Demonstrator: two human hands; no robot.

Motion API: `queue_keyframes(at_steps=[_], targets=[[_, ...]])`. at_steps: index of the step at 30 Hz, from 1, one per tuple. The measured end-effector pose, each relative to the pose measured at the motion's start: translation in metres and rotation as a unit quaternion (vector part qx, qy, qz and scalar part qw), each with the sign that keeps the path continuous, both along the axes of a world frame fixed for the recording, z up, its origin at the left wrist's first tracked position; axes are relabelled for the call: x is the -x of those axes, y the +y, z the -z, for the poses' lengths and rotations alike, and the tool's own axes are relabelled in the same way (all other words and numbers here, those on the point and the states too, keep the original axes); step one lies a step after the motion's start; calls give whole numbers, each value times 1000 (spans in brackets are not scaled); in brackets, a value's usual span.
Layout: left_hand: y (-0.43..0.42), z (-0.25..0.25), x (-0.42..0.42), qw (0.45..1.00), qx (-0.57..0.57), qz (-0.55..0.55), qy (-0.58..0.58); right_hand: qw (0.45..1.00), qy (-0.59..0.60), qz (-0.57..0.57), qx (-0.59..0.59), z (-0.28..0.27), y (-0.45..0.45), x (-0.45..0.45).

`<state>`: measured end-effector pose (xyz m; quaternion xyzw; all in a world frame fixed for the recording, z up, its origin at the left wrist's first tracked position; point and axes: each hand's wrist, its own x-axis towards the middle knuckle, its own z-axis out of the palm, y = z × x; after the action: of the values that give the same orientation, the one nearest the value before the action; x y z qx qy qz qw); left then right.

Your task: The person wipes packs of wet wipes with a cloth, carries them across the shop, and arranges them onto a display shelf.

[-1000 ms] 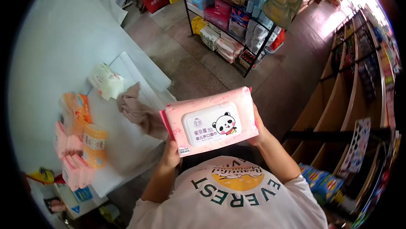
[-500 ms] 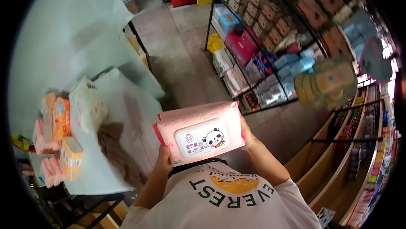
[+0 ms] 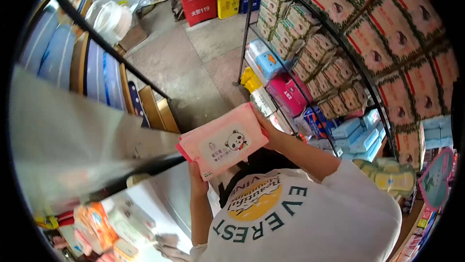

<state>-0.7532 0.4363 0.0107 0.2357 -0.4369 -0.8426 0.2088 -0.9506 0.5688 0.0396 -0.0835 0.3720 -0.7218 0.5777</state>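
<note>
A pink pack of wet wipes (image 3: 218, 158) with a panda on its white lid is held out in front of my body. Its left lower edge rests in my left hand (image 3: 197, 178), which is closed on it. At the right end, my right hand (image 3: 270, 132) grips the side, with most fingers hidden underneath. Along the upper left edge a second pink layer shows; I cannot tell whether it is another pack. The lid looks closed.
To the right stands a black-framed shelf (image 3: 334, 34) stacked with tissue packs. A red box (image 3: 196, 3) and a yellow box (image 3: 228, 1) stand at the far end of the tiled floor (image 3: 167, 51). Lower left, a white table (image 3: 169, 199) carries several packs.
My view has swung right, so the white table slid to the lower left and more shelving shows. The wipes remain in both hands, now tilted more and further from my shirt.
</note>
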Motion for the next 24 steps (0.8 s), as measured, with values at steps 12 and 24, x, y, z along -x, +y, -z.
queue_keyframes(at_steps=[12, 24], targets=[[-176, 11, 265, 987, -6, -133, -86, 992, -50, -111, -34, 20, -218, 271], [-392, 18, 486, 992, 10, 127, 14, 994, -62, 86, -8, 32, -366, 455]])
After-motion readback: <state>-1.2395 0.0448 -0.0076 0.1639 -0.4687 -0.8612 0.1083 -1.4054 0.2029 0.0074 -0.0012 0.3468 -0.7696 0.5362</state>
